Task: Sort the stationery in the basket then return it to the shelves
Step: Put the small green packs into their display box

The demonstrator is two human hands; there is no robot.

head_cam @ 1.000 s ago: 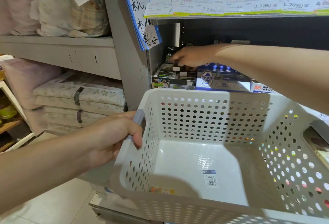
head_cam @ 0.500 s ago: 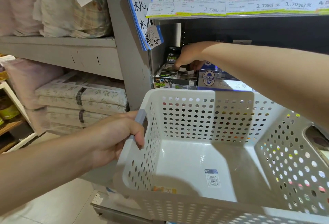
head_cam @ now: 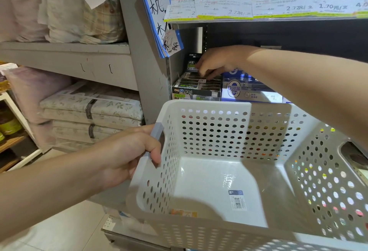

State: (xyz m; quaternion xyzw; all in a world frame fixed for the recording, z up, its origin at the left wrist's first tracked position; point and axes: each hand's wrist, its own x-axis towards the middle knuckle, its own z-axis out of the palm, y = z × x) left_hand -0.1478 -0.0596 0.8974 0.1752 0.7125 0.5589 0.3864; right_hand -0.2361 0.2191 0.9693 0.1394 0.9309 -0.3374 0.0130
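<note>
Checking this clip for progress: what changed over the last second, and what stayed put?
The right hand dipped from the upright black packet down onto the rows of small packs in the black display box, fingertips touching them; whether it pinches one cannot be told. The left hand kept gripping the white basket by its handle, and the basket held its place.

The basket [head_cam: 229, 131] sits in front of the shelf [head_cam: 258, 18]. The left hand [head_cam: 127, 155] holds its rim at 9 o'clock. Behind it, at 12 o'clock, the right hand [head_cam: 215, 63] rests on the eraser box [head_cam: 196, 87]. A second box [head_cam: 247, 91] sits just right of that one.
</note>
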